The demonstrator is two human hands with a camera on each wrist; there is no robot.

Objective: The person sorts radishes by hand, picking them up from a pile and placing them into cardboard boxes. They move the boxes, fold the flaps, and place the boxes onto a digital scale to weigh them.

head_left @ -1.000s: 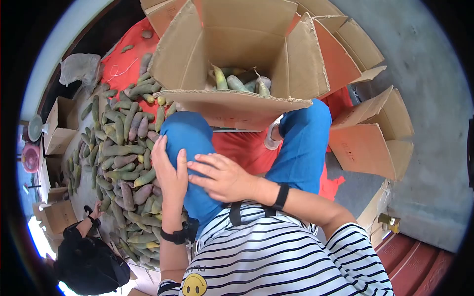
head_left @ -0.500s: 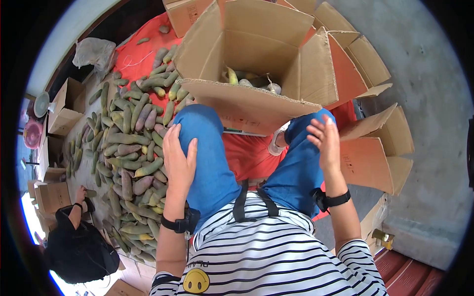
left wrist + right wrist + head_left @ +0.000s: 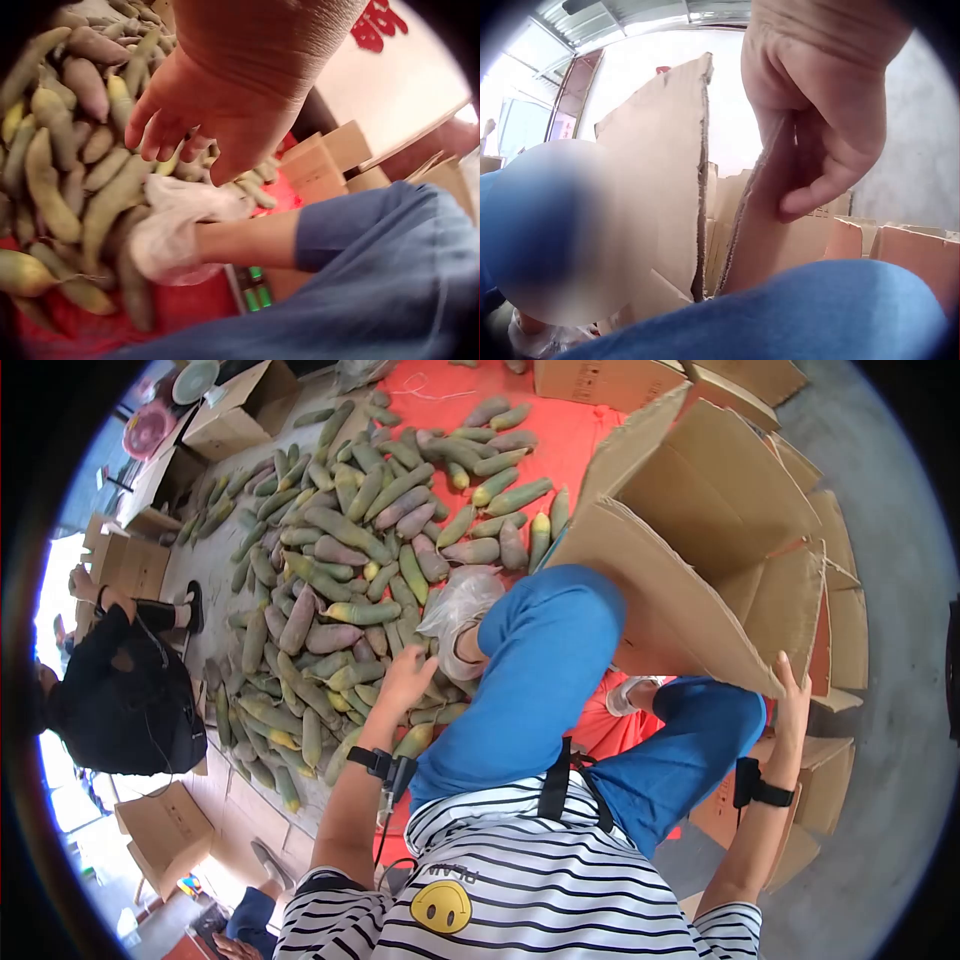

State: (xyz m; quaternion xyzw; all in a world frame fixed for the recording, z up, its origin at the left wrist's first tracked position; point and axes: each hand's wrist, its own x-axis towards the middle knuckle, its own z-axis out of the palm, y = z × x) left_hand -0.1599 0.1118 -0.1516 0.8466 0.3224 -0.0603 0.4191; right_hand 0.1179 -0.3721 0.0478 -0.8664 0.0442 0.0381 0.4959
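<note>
My left hand (image 3: 408, 680) is over the near side of a heap of long green and purplish radish-like vegetables (image 3: 340, 550), fingers loosely bent and nothing in them. In the left wrist view this hand (image 3: 225, 112) hangs above the heap, close to a foot wrapped in a clear plastic bag (image 3: 176, 232). On the other side, my right hand (image 3: 792, 700) pinches the flap corner of a large open cardboard box (image 3: 680, 590) before my knees. The right wrist view has the flap (image 3: 757, 225) running between thumb and fingers. The box's bottom is hidden.
Further open cartons (image 3: 820, 790) stand beyond the right knee, and more (image 3: 235, 410) at the back left. Red sheeting (image 3: 430, 395) covers part of the floor. Another person in black (image 3: 125, 690) is left of the heap.
The left hand has left the knee and moved out to the heap. The right hand has come to the box flap. The view has swung left, and the bagged foot now shows beside the heap.
</note>
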